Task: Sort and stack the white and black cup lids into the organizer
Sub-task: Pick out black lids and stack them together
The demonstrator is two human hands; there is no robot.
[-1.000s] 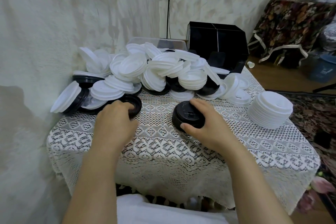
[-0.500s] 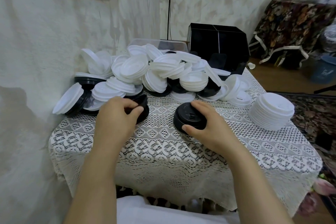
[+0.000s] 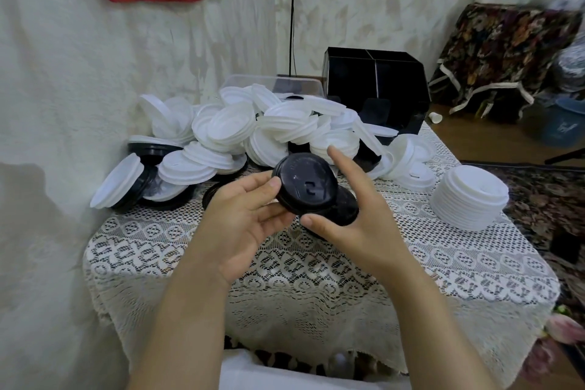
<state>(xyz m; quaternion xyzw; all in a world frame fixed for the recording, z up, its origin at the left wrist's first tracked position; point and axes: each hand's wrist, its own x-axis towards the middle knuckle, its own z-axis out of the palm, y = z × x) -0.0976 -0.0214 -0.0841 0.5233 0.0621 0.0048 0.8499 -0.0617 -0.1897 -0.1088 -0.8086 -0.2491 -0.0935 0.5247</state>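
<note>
A black lid (image 3: pixel 305 184) is tilted above the table (image 3: pixel 316 279), pinched at its edge by the left hand (image 3: pixel 243 215). Just behind it, the right hand (image 3: pixel 357 218) grips a stack of black lids (image 3: pixel 346 207), forefinger straight.

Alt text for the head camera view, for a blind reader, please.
The left hand grips a tilted black lid over a black stack held by the right hand, above a lace-covered table. Behind lie a mixed heap of lids, a black organizer, and a neat white stack at right.
</note>
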